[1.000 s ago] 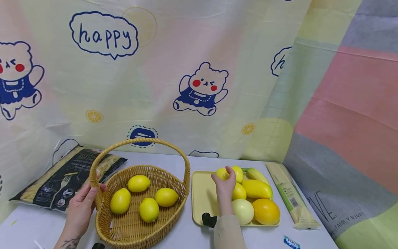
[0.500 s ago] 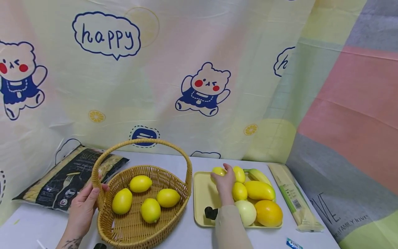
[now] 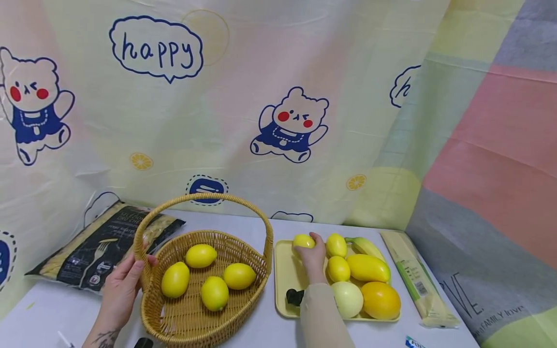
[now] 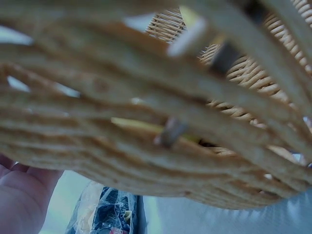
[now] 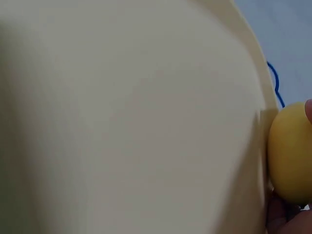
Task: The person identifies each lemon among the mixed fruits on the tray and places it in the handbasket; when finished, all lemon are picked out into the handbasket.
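While the right hand (image 3: 314,259) grips a lemon (image 3: 303,240), the left hand (image 3: 118,288) holds the wicker basket (image 3: 236,246)

Pinched between thumb and fingers (image 5: 309,111) of the right hand, the lemon sits at the far left of the tray (image 3: 285,276). It lies up against the tray's far rim in the right wrist view; whether it bears on the floor is hidden. A straight lift seems wise, so that the fruit clears that rim before any sideways travel. Two more lemons, a nearer one (image 3: 338,268) and a farther one (image 3: 337,245), lie just right of the hand, so the knuckles do best to keep off them. The sleeve (image 3: 326,319) passes close by a pale round fruit (image 3: 348,299); a slightly raised forearm would spare it a nudge.

Most room lies on the tray's left side, where its floor shows. Beyond its left rim, only a narrow strip of the white surface (image 3: 271,333) divides it from the basket, whose arched handle (image 3: 204,196) rises as a barrier to low movement. The left fingers and thumb grip that handle near its left base, which should steady the basket. Four lemons (image 3: 175,280) rest inside, and a black bag (image 3: 82,256) lies behind the left hand.
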Action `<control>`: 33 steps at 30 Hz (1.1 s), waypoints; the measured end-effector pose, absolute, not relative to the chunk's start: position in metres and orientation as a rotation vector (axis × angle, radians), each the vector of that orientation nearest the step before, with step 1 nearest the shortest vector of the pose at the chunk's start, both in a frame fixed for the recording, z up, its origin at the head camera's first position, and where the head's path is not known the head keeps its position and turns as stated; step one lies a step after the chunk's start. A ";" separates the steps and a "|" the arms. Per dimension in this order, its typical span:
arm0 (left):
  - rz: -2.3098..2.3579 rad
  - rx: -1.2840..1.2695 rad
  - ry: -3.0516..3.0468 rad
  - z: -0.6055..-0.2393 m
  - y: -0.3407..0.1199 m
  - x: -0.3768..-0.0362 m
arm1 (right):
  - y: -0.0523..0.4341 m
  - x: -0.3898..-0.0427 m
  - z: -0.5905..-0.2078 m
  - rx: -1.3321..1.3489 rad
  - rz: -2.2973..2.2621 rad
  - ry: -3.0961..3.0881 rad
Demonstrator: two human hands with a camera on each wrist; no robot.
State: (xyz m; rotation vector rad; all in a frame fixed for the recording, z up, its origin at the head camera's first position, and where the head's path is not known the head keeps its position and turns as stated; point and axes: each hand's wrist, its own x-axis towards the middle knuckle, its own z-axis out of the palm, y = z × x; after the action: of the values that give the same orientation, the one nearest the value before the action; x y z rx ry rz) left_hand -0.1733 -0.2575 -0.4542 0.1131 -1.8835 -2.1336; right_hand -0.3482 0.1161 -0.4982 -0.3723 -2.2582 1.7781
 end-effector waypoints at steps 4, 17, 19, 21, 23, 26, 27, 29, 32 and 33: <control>-2.145 0.108 -1.870 -0.454 -0.256 -0.175 | 0.121 -0.351 -0.501 -0.404 1.809 -2.247; -2.128 -0.009 -1.856 -0.455 -0.257 -0.175 | 0.126 -0.346 -0.478 -0.384 2.019 -2.067; -2.134 -0.015 -1.846 -0.455 -0.257 -0.175 | 0.126 -0.345 -0.470 -0.366 2.048 -2.028; -2.138 -0.027 -1.836 -0.456 -0.257 -0.175 | 0.126 -0.343 -0.463 -0.332 2.069 -2.001; -2.136 -0.036 -1.832 -0.457 -0.257 -0.175 | 0.127 -0.339 -0.456 -0.287 2.091 -1.984; -2.125 -0.019 -1.844 -0.456 -0.258 -0.175 | 0.127 -0.330 -0.444 -0.215 2.090 -2.008; -2.121 -0.007 -1.852 -0.456 -0.258 -0.175 | 0.128 -0.326 -0.440 -0.190 2.089 -2.020; -2.113 0.019 -1.868 -0.455 -0.257 -0.174 | 0.129 -0.317 -0.434 -0.135 2.088 -2.045; -2.114 0.026 -1.873 -0.454 -0.257 -0.172 | 0.130 -0.300 -0.424 -0.046 2.109 -2.050; -2.115 0.021 -1.871 -0.454 -0.257 -0.172 | 0.130 -0.293 -0.421 -0.016 2.121 -2.042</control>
State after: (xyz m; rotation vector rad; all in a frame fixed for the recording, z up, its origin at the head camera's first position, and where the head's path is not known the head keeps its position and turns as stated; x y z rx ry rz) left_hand -0.1716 -0.2570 -0.4541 0.0211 -1.8712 -2.1154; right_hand -0.2934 0.1304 -0.4213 -0.0162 -2.0424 2.1212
